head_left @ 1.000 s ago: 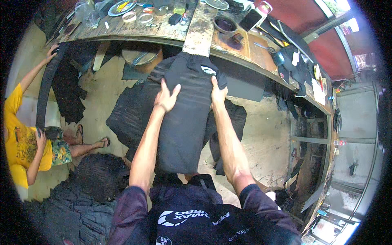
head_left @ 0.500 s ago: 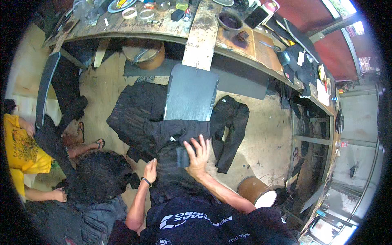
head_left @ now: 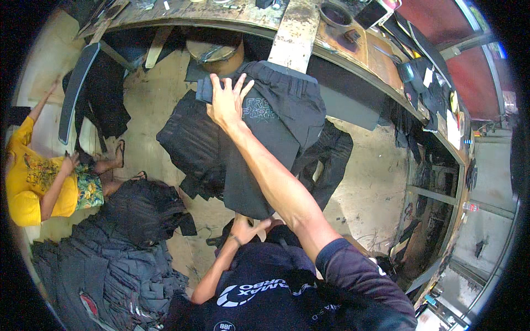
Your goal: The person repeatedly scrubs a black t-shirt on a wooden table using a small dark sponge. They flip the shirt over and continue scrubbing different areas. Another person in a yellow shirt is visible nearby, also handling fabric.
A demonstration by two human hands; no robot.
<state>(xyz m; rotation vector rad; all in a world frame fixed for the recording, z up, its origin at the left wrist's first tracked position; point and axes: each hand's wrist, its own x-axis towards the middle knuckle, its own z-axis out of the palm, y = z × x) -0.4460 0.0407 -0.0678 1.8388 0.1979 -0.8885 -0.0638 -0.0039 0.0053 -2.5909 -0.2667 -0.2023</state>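
Our right hand (head_left: pixel 226 102) has its fingers spread wide over the upper left part of a black garment (head_left: pixel 265 146), touching it in the centre of the frame; a dark blue-grey flat piece (head_left: pixel 203 90) shows just beside them. We cannot tell whether this hand grips either one. Our left hand (head_left: pixel 244 229) is by the garment's lower edge, at the lower centre, fingers bent and thumb apart; whether it is closed on cloth, we cannot tell.

The garment is smooth, with a gathered waistband toward the top, outlined lettering below it and a narrower lower end.

Counting, we find one garment under our hand, and loose dark clothing (head_left: pixel 190 146) on both its left and right. At lower left lies one broad heap of dark clothes (head_left: pixel 94 270). At left we see one co-worker in a yellow shirt (head_left: pixel 41 176) and one long narrow board (head_left: pixel 79 94). One round stool (head_left: pixel 218 49) stands under the bench (head_left: pixel 243 15), and one bowl (head_left: pixel 335 15) sits at upper right.
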